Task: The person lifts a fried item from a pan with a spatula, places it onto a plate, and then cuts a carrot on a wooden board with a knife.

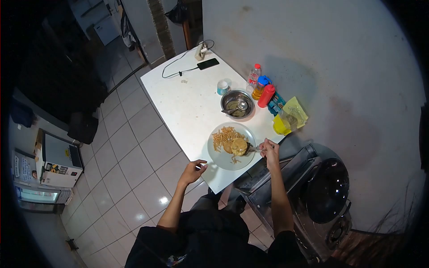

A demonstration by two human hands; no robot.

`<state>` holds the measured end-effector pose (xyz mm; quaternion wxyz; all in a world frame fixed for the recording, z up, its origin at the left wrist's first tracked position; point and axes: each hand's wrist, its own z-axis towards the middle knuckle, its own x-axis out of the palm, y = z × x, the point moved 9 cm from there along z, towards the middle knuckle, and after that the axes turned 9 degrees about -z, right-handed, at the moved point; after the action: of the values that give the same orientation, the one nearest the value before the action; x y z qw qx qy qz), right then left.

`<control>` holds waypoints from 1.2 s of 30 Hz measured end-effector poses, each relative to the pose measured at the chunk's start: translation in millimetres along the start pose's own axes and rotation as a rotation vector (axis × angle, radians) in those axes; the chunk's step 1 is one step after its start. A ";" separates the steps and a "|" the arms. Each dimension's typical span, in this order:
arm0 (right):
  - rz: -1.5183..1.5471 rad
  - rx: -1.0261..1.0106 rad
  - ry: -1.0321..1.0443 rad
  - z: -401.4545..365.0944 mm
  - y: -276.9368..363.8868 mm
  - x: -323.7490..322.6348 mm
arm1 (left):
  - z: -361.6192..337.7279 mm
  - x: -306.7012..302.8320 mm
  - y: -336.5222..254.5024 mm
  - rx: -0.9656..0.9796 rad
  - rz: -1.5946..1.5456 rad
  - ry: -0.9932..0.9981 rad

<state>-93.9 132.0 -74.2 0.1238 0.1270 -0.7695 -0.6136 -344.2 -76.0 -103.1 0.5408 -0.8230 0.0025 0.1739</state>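
The right hand [269, 149] is shut tight around the handle of a fork [254, 148]. The fork pokes out from the hand and its tip touches a round brown piece of food [239, 145]. That food sits on a pale plate [222, 161], just beside the right hand. A pile of fries [222, 136] lies on the plate too, on the far side of the round food from the hand. The left hand [193, 172] rests on the near edge of the white table [187, 102], close to the plate's rim. Its fingers are curled, but I cannot tell if they hold anything. Past the plate, farther from both hands, stands a metal bowl [237, 104] with a spoon in it. Next to the bowl are a red bottle [266, 95] and an orange bottle with a blue cap [260, 87]. A yellow bag [288, 118] lies just beyond the right hand. A big dark pan [328, 190] sits off to the side of the right arm.
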 end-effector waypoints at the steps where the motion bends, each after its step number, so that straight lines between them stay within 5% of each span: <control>1: -0.001 0.002 -0.001 2.8 0.2 2.4 | 1.5 0.1 1.0 -0.010 -0.004 0.009; 10: -0.256 0.020 0.082 14.9 10.9 18.3 | 13.1 -1.3 5.5 0.001 -0.004 0.033; 18: -0.563 -0.225 0.039 18.5 38.2 5.1 | 19.8 3.5 0.4 0.003 -0.029 0.077; 22: -0.329 -0.107 -0.021 -1.9 49.4 -21.9 | 26.4 9.0 -7.6 0.025 -0.040 0.117; 30: -0.301 -0.284 -0.407 -148.8 167.0 -98.4 | 45.0 62.2 -73.8 0.160 0.003 0.302; 36: -0.061 -0.331 -0.718 -282.6 164.3 -186.1 | 32.4 160.4 -166.4 0.367 -0.069 0.568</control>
<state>171.2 -26.0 140.8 -0.1526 -0.0946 -0.6502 -0.7382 -170.7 51.4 -13.0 0.6634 -0.7269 0.1565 -0.0838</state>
